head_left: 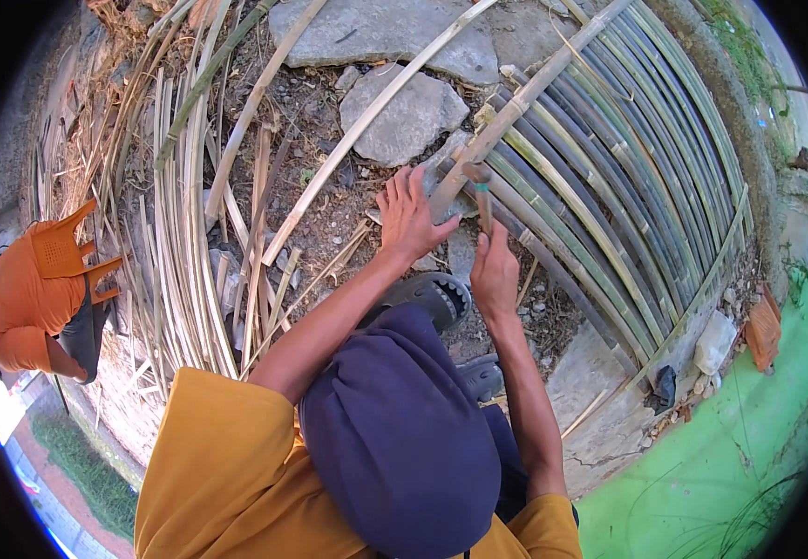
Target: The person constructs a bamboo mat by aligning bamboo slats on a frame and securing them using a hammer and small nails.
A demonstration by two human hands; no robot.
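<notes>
My right hand (pixel 495 278) is closed around the wooden handle of a hammer (pixel 484 200), with its head over the near end of a thick bamboo crosspiece (pixel 525 98). My left hand (pixel 409 222) lies against that same end, fingers stretched and thumb apart; whether it presses on the pole I cannot tell. The crosspiece runs up to the right across a row of long bamboo poles (pixel 599 177), greenish and grey, laid side by side. A thinner strip (pixel 716 265) crosses their far right ends. Any nail under the hammer head is too small to make out.
Loose split bamboo strips (pixel 180 242) lie in a pile on my left. Flat stone slabs (pixel 404 116) sit in the dirt ahead. Further left, a person in orange (pixel 27 303) is by an orange plastic chair (pixel 61 247). A brick piece (pixel 763 331) and green ground (pixel 702 475) are at right.
</notes>
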